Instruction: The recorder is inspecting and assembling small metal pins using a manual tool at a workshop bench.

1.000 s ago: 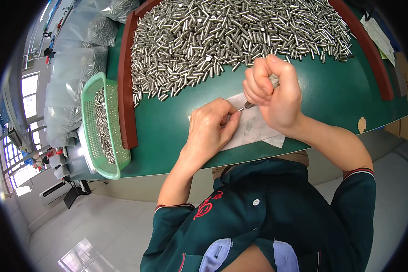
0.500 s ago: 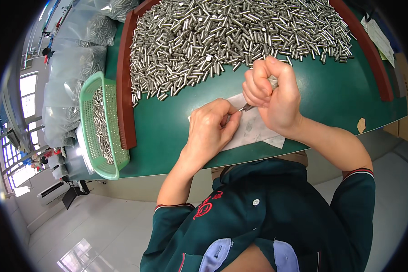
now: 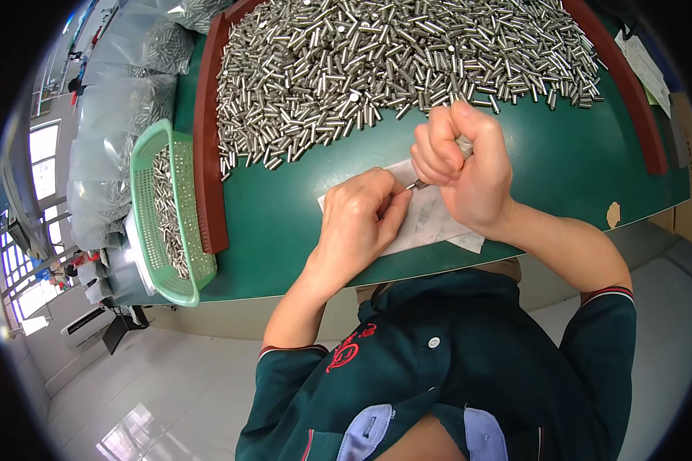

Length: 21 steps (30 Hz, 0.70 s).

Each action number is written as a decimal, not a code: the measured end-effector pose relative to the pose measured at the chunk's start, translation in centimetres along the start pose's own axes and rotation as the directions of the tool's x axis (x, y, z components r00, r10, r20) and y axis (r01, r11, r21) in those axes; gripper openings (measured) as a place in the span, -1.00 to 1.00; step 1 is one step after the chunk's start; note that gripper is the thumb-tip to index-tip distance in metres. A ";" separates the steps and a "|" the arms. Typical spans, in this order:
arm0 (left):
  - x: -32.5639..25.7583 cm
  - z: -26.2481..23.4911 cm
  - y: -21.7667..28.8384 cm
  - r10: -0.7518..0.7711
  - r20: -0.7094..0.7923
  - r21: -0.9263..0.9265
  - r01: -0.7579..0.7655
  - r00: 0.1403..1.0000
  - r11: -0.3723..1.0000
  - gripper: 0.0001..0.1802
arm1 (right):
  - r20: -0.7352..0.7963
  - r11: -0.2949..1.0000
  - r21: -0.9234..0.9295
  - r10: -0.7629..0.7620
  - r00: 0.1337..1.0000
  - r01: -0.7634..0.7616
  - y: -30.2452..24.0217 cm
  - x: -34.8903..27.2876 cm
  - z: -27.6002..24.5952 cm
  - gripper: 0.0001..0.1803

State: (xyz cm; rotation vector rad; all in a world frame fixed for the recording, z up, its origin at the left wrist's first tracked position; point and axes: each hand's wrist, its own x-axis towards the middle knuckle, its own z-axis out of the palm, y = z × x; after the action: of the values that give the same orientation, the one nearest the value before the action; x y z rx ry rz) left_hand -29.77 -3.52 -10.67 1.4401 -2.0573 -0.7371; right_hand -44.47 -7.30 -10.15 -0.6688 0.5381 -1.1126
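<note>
1. Left hand (image 3: pixel 361 209) pinches a metal pin (image 3: pixel 410 187) above paper (image 3: pixel 430 219) near the front edge of the tabletop (image 3: pixel 565 165); best held steady.
2. Right hand (image 3: pixel 467 157) clenches, seemingly, a dark-tipped tool (image 3: pixel 420 184) (mostly hidden); align both.

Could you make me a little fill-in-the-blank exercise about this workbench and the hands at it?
1. The oblong light-green plastic basket stands toward the person's ____ side.
2. The heap of small silvery metal cylinders lies on a smooth ____ tabletop.
3. The slim shiny piece between the bare left hand and the bare right hand looks made of ____.
4. A thin whitish sheet lies beneath the two ____.

Missing words: left; green; metal; hands.
</note>
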 end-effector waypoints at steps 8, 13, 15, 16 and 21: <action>0.2 -0.3 0.4 0.022 -0.005 0.062 -0.021 1.000 0.998 -0.92 | 0.031 0.973 -0.195 -0.123 0.992 0.127 0.6 -0.1 0.5 -0.63; -0.3 -1.3 0.2 -0.291 0.030 -0.735 0.219 0.956 0.642 -0.93 | 0.017 0.982 0.147 -0.126 0.992 0.122 -1.0 0.6 -0.4 -0.63; -0.3 -2.4 -1.2 -0.226 0.230 -0.956 0.263 0.947 0.131 -0.91 | 0.036 0.979 0.149 -0.144 0.989 0.137 -1.9 0.7 -0.3 -0.59; -0.2 -2.7 -1.6 -0.252 0.255 -0.959 0.277 0.934 0.058 -0.91 | 0.047 0.976 0.148 -0.166 0.985 0.157 -2.2 0.8 -0.3 -0.58; 1.6 -3.6 -0.9 -0.406 0.249 -0.949 0.305 0.879 0.078 -0.80 | 0.099 0.976 0.040 -0.217 0.971 0.214 -4.2 1.9 0.7 -0.57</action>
State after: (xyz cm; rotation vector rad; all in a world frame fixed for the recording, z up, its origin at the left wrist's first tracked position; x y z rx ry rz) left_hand -27.22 -5.82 -8.55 1.0197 -0.5946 -1.7539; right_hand -45.96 -10.17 -6.74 -0.7682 0.3662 -1.2789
